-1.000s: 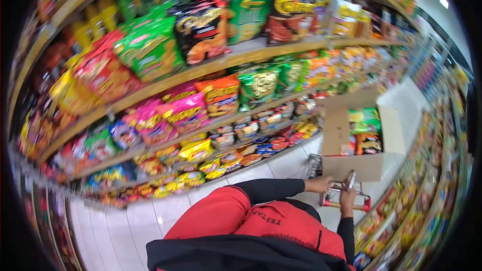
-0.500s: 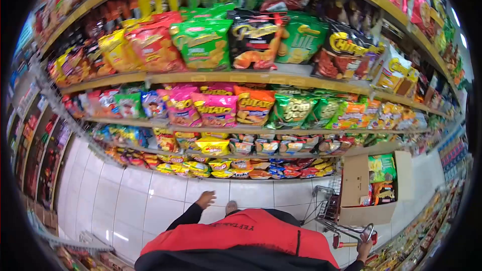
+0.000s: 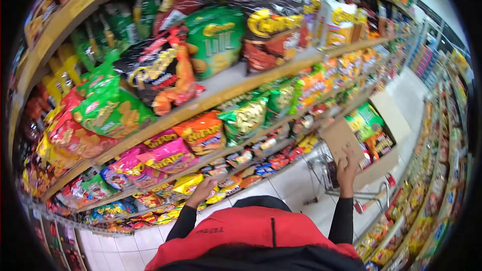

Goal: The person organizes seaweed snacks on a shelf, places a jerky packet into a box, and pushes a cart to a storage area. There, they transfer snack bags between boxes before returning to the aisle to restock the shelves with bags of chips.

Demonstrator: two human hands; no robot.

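My right hand (image 3: 347, 166) lies at the brown flap of an open cardboard box (image 3: 386, 168), its fingers stretched out; whether they press on the flap cannot be told. Inside the box show a green snack bag (image 3: 365, 121) and a dark and orange snack bag (image 3: 380, 144). The box rests on a shopping cart (image 3: 321, 173), whose red handle (image 3: 390, 179) sticks out below it. My left hand (image 3: 203, 192) hangs in front of the lower shelves near a yellow snack bag (image 3: 187, 184), loosely open, somewhat blurred, with nothing seen in it.
Shelves of snack bags (image 3: 216, 83) run along the left and front, with a yellowish shelf edge (image 3: 236, 90). More goods line the right side (image 3: 427, 190). White floor tiles (image 3: 281, 185) lie between, and the aisle continues to the upper right.
The view has turned to the right, towards the cart and box. My right hand has left the cart handle and come up to the box flap. My left hand is raised nearer the shelves.
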